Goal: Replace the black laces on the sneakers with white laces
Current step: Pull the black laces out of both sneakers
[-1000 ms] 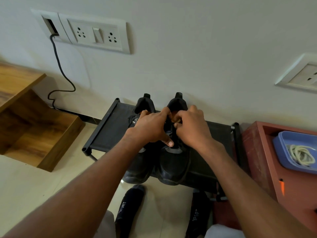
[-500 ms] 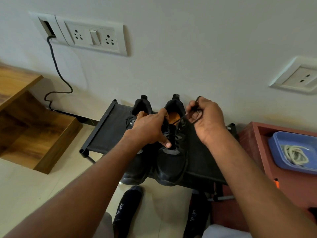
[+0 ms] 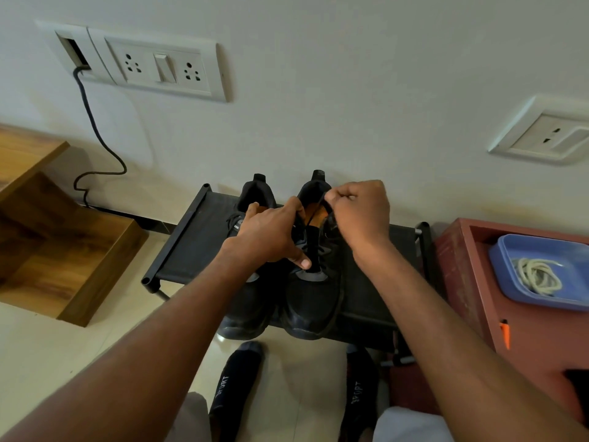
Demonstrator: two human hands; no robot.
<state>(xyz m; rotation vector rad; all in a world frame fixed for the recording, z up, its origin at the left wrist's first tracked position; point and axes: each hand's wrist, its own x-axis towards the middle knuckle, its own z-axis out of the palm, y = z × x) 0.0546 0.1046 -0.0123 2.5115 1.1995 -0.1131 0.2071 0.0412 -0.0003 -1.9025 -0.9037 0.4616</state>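
Two black sneakers stand side by side on a low black rack [image 3: 188, 247], toes toward me. My left hand [image 3: 271, 232] grips the left side of the right sneaker [image 3: 314, 298] near its collar, thumb lying along the tongue. My right hand [image 3: 361, 207] is curled over the sneaker's right collar and pinches the black lace [image 3: 330, 215] at the top eyelets. The left sneaker [image 3: 245, 311] is partly hidden under my left wrist. White laces [image 3: 537, 275] lie coiled in a blue tray [image 3: 503, 282] at the right.
The tray sits on a red-brown cabinet [image 3: 462, 269] right of the rack. A wooden shelf unit [image 3: 73, 250] stands at the left. A black cable [image 3: 95, 132] hangs from the wall socket plate. My feet in black socks [image 3: 234, 387] are on the tiled floor below the rack.
My right hand, which had pulled the black lace out to the right, has come back in to the sneaker's right collar. My left hand has kept its grip.
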